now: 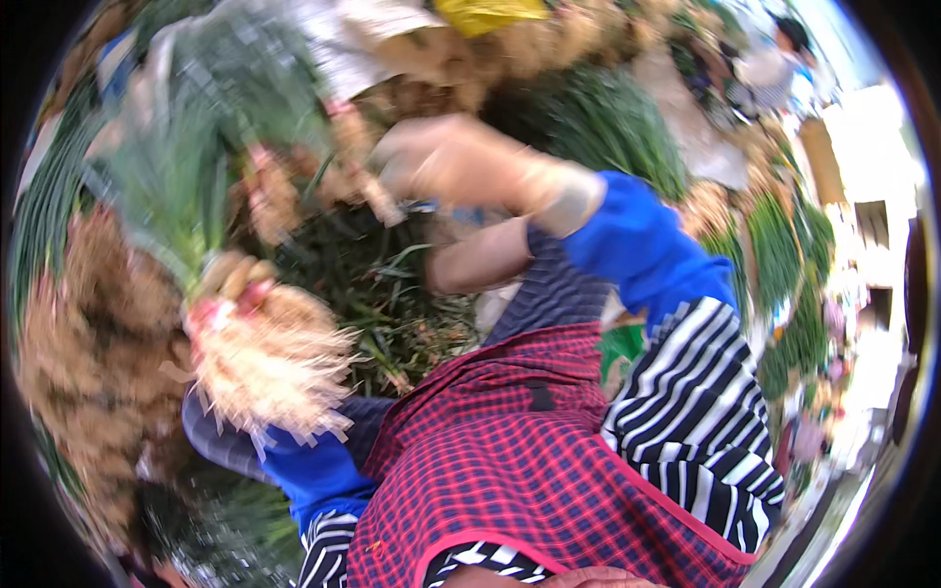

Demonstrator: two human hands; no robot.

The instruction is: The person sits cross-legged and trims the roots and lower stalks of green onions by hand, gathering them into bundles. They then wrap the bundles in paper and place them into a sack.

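Observation:
A bunch of green onions (272, 353), its pale shaggy roots towards me and its green leaves pointing away, is gripped in my left hand (239, 273); only the fingers show behind the roots. My right hand (441, 158), blurred by motion, is up near the middle top, beside a small onion clump (360, 158) with pinkish stems. Whether its fingers touch that clump cannot be made out. Another small clump (268, 191) hangs or lies between the two hands. Loose green leaves and trimmings (397, 287) cover the ground below.
Piled onion bundles with brown roots (103, 331) stand at the left. More green bundles (610, 121) lie beyond my right hand, with white sheeting (345, 37) and a yellow bag (489, 15) at the top. A person (779, 70) is at the far upper right.

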